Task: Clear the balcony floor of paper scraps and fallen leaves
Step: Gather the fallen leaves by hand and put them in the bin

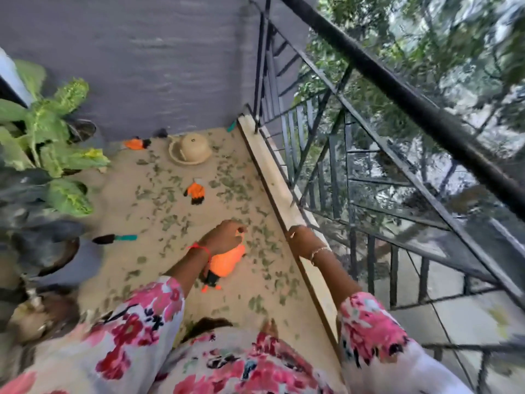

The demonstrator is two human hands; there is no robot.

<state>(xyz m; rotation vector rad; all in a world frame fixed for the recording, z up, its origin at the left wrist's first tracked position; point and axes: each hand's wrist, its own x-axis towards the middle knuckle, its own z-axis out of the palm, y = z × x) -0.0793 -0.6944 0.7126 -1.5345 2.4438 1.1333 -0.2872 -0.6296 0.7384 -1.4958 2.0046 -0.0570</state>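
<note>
Green leaf scraps (233,186) are scattered over most of the tan balcony floor (119,200). My left hand (221,237) hovers low over the floor with its fingers pinched together; blur hides whether a scrap is between them. Just beneath it an orange spray bottle (227,261) lies on its side, black nozzle toward me. My right hand (301,237) rests on the pale ledge (272,177) along the railing, fingers curled over its inner edge.
An orange glove (196,192) lies mid-floor and another orange item (135,143) by the grey wall. A tan hat (189,149) sits at the far end. A teal-handled trowel (113,238) lies left. Potted plants (48,143) crowd the left side. A black railing (369,166) closes the right.
</note>
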